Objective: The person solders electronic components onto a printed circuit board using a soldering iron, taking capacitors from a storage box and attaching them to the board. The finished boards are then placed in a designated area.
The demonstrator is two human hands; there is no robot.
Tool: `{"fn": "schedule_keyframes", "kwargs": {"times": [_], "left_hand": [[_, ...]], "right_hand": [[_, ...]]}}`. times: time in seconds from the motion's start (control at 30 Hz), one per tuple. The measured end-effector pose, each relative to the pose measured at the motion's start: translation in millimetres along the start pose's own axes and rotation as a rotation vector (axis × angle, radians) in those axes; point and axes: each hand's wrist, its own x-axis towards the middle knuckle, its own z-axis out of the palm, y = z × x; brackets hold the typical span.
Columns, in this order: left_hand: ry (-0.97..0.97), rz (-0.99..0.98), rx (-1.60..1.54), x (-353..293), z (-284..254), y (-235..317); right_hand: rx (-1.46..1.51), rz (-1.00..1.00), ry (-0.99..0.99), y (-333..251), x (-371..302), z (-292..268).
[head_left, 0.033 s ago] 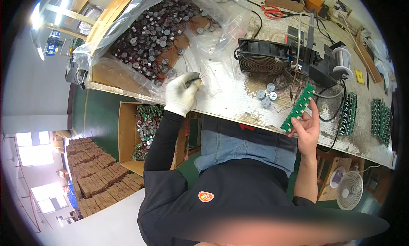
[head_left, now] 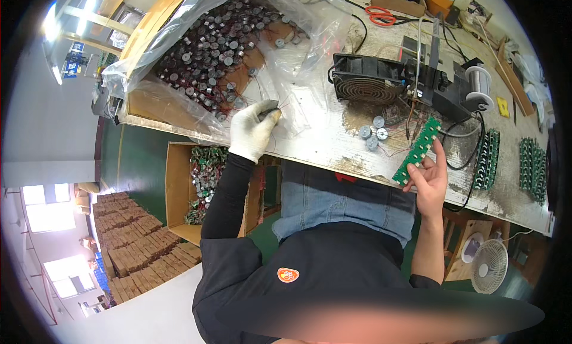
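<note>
My left hand (head_left: 253, 129), in a white glove with dark fingertips, is closed in a pinch at the edge of the plastic sheet. Thin reddish wires (head_left: 283, 105) stick out from its fingertips; anything else inside the grip is hidden. My bare right hand (head_left: 430, 180) grips a long green circuit board (head_left: 417, 152) by its lower part, tilted above the bench. Left of the board, several small round metal motors (head_left: 372, 133) with thin wires lie on the bench. Just beyond the board's upper end stands a soldering device (head_left: 426, 81) with a solder spool (head_left: 478, 84).
A plastic-lined box (head_left: 173, 102) holds a heap of small motors. Below the bench edge, a carton (head_left: 176, 189) contains boards and motors. A black fan (head_left: 368, 84) stands mid-bench, with red scissors (head_left: 380, 16) behind. Stacked green boards (head_left: 487, 159) lie at right; a cable (head_left: 471, 165) loops nearby.
</note>
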Motion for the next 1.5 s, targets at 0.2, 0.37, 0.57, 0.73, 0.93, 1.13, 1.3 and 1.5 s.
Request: {"fn": "schedule_keyframes", "kwargs": {"times": [0.2, 0.37, 0.57, 0.73, 0.93, 1.13, 1.3, 1.5], "left_hand": [[-0.094, -0.169, -0.368, 13.6, -17.4, -11.5], [-0.149, -0.211, -0.548, 20.3, -23.8, -16.4], [-0.162, -0.158, -0.402, 11.9, -26.4, 27.7], [-0.059, -0.018, -0.369, 8.2, -9.7, 48.5], [-0.042, 0.13, -0.217, -11.3, 36.7, 54.7], [-0.082, 0.538, 0.283, -34.2, 85.9, 44.4], [-0.214, 0.413, 0.157, -58.4, 128.8, 55.0], [-0.37, -0.016, -0.215, -67.4, 150.6, 68.0]], "right_hand": [[0.0, 0.0, 0.002, 1.0, 0.8, -0.2], [0.002, 0.007, 0.002, 2.5, 1.5, 1.1], [0.01, 0.002, -0.011, 1.8, 1.5, 0.7], [0.006, 0.007, 0.007, 0.6, -1.1, -3.0], [-0.007, 0.027, -0.044, -1.3, -1.2, -1.5], [0.045, 0.083, -0.07, -0.9, 0.6, -3.4], [0.052, 0.125, -0.055, -4.6, -0.1, -5.8], [0.064, 0.152, -0.101, -11.5, -2.3, -5.1]]}}
